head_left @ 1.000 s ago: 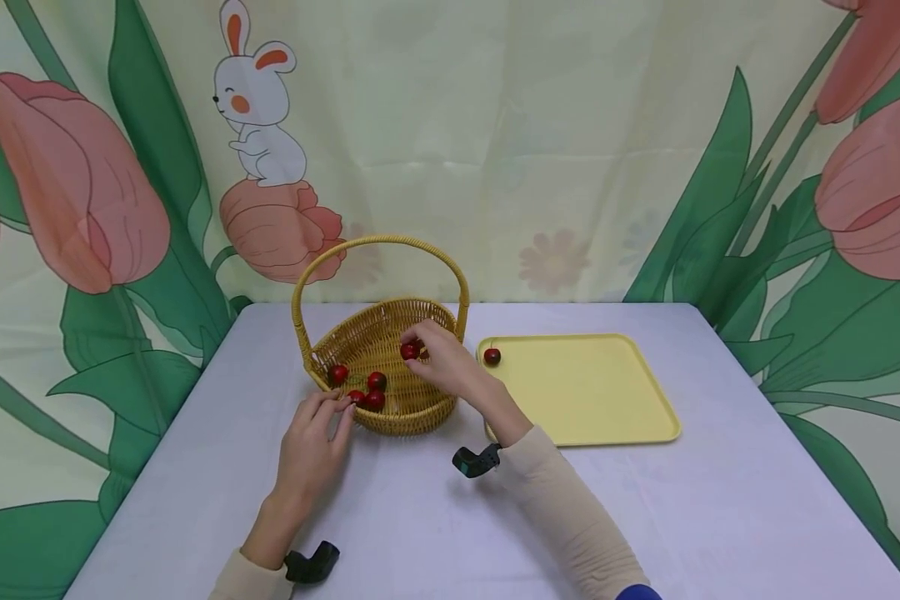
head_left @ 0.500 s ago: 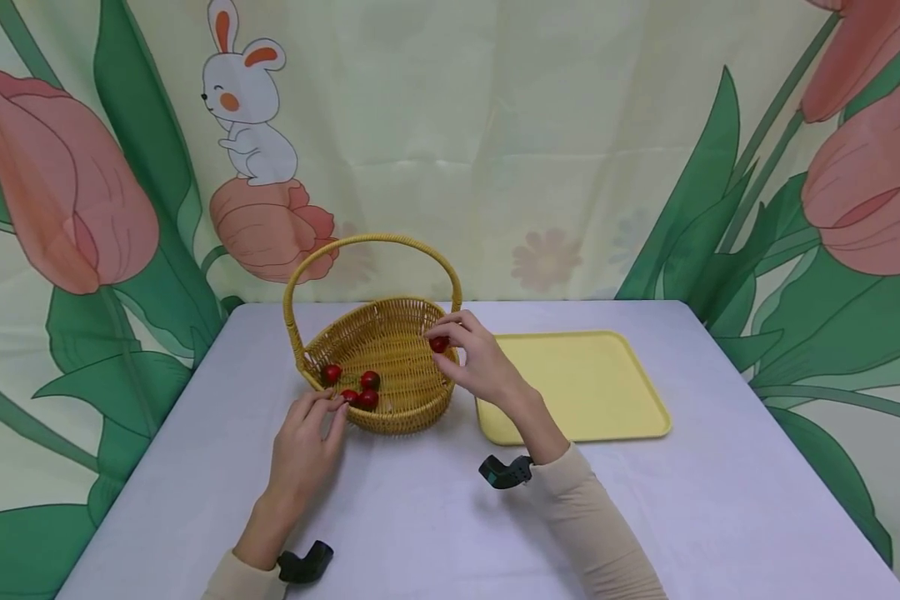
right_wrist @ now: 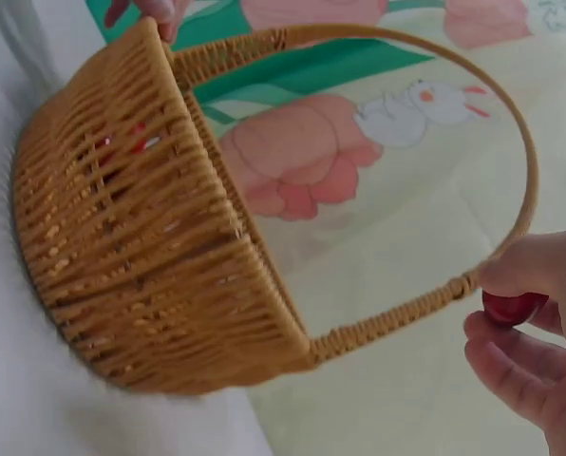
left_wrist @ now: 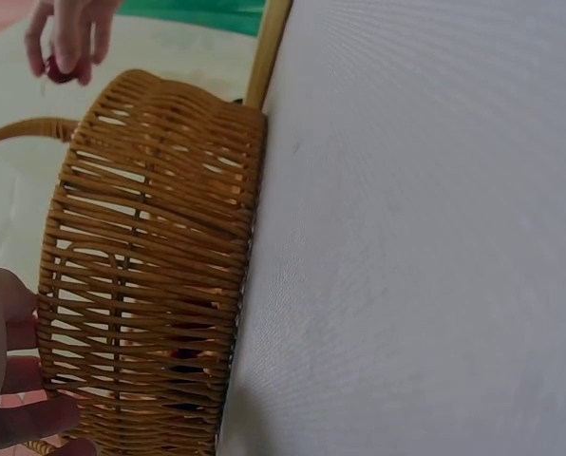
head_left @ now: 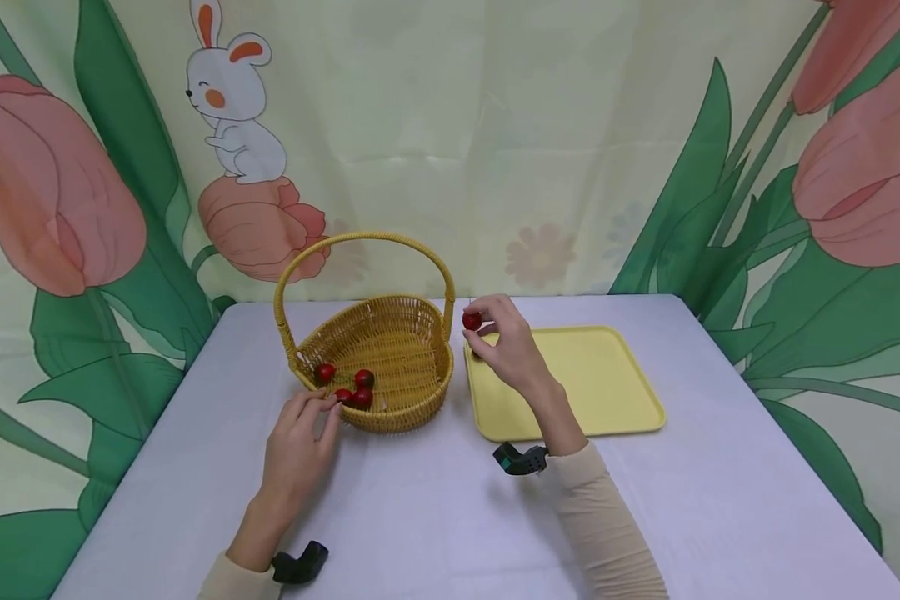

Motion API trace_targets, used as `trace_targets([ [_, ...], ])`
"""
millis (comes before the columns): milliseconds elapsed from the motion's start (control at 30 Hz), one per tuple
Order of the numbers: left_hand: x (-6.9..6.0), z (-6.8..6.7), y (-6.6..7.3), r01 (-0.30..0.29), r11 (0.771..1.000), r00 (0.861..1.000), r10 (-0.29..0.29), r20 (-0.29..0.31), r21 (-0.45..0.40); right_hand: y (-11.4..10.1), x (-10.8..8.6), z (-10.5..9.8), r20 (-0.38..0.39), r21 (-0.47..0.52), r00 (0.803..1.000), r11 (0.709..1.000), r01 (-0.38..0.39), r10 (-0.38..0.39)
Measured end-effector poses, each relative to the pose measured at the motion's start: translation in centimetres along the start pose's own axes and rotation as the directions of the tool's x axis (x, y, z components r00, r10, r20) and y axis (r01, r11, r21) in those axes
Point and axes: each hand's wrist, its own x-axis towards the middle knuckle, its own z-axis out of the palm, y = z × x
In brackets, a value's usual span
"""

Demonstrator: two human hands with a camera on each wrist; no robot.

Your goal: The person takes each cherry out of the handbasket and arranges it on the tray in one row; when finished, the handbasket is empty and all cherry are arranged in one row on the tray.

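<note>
The wicker basket [head_left: 401,417] holds several dark red cherries [head_left: 363,379] at its left front. My left hand [head_left: 297,450] grips the basket's front left rim; its fingers also show at the rim in the left wrist view. Over the left edge of the yellow tray [head_left: 600,383], my right hand [head_left: 512,354] pinches a cherry [head_left: 472,321] between thumb and fingers. That cherry [right_wrist: 513,308] shows clearly in the right wrist view, beside the basket's handle. Partly hidden under the right hand, a dark spot of another cherry shows on the tray.
The basket's tall handle [head_left: 367,236] arches over it, rising left of my right hand. A white cloth covers the table [head_left: 435,517]. Behind the table hangs a printed curtain [head_left: 570,150] with a rabbit and tulips.
My right hand has moved right with the pinched cherry, from inside the basket to above the tray's left side. The left hand stays at the rim. The whole head view has shifted slightly.
</note>
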Motion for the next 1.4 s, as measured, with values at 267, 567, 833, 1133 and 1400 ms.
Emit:
trace_targets([
  [267, 0.0, -0.1, 0.0, 0.006, 1.0, 1.0, -0.006, 0.011, -0.005, 2.2, -0.4, -0.6, 0.003, -0.104, 0.994, 0.989, -0.105, 0.106],
  [567, 0.0, -0.1, 0.0, 0.006, 1.0, 1.0, -0.006, 0.011, 0.007, 4.9, -1.4, -0.6, 0.025, -0.202, 0.96, 0.942, -0.269, 0.279],
  [833, 0.0, 0.0, -0.1, -0.002, 1.0, 1.0, 0.001, 0.006, 0.018, 7.1, -2.4, 0.0, 0.043, -0.246, 0.914, 0.891, -0.382, 0.404],
  [1133, -0.1, 0.1, -0.3, -0.014, 1.0, 1.0, 0.014, -0.005, 0.019, 8.8, -3.3, 0.5, 0.083, -0.278, 0.835, 0.817, -0.505, 0.544],
  [1400, -0.1, 0.1, -0.2, -0.012, 1.0, 1.0, 0.013, -0.002, 0.025, 9.4, -3.7, 1.0, 0.108, -0.318, 0.822, 0.803, -0.505, 0.559],
])
